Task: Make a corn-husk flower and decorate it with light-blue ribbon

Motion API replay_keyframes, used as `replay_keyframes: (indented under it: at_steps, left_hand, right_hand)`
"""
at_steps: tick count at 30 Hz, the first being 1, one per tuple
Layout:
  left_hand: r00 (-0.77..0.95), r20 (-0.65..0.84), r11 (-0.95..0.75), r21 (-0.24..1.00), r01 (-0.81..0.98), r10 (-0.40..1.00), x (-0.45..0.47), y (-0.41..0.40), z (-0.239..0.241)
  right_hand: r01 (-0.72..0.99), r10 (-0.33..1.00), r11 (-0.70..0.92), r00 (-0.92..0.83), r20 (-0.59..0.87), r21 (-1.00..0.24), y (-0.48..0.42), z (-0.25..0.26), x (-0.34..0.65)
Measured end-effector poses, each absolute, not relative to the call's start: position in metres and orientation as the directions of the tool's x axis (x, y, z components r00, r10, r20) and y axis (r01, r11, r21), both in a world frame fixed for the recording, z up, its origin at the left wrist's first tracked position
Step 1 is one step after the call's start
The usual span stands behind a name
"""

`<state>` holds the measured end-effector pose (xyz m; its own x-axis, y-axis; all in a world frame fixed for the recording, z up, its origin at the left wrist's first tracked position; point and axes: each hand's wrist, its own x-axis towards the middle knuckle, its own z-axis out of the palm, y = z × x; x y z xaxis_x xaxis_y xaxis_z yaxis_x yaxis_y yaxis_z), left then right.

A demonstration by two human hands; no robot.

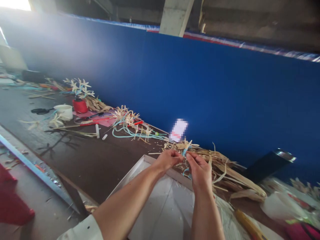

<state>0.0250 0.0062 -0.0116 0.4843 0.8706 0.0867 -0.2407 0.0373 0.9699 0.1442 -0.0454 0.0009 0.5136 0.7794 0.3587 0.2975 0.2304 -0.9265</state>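
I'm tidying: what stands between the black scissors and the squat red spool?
A white round plastic cup stands between the scissors and spool, in the head view.

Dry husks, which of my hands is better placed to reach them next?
Probably your right hand: the dry husks lie close beside it. Your left hand is farther off, across the small flower.

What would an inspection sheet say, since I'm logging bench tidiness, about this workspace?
Surface: dark brown tabletop, scattered with pale scraps.
Work things: small pale flower-like piece with light-blue stem; white shallow box beneath the forearms.
Clutter: black scissors, white round cup, heap of tan dried husks.
Hands: left hand and right hand pinch the piece between them.
Electrical cables: nothing seen.
Surroundings: smooth blue wall panel, grey concrete column behind.
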Motion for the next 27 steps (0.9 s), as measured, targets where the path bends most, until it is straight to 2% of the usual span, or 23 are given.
replay_keyframes:
  at_steps: [4,11,15,23,27]
  left_hand:
    - [0.494,0.081,0.068,0.959,-0.276,0.866,0.023,0.004,-0.008]
    - [0.506,0.078,0.087,0.952,-0.293,0.859,0.022,0.004,-0.006]
    - [0.491,0.072,0.064,0.965,-0.255,0.868,0.020,0.001,-0.001]
    - [0.518,0.104,0.066,0.952,-0.300,0.849,0.018,-0.001,0.001]
    - [0.512,0.117,0.042,0.957,-0.287,0.851,0.018,-0.001,0.002]
  right_hand:
    - [0.450,0.768,0.186,0.487,0.415,-0.873,-0.050,0.008,0.144]
    - [0.540,0.738,0.212,0.458,0.496,-0.815,-0.053,0.012,0.148]
    - [0.485,0.761,0.191,0.476,0.441,-0.853,-0.057,0.016,0.146]
    - [0.197,0.846,0.171,0.473,0.246,-0.965,-0.057,0.009,0.148]
    - [0.162,0.829,0.170,0.510,0.229,-0.972,-0.055,0.007,0.147]
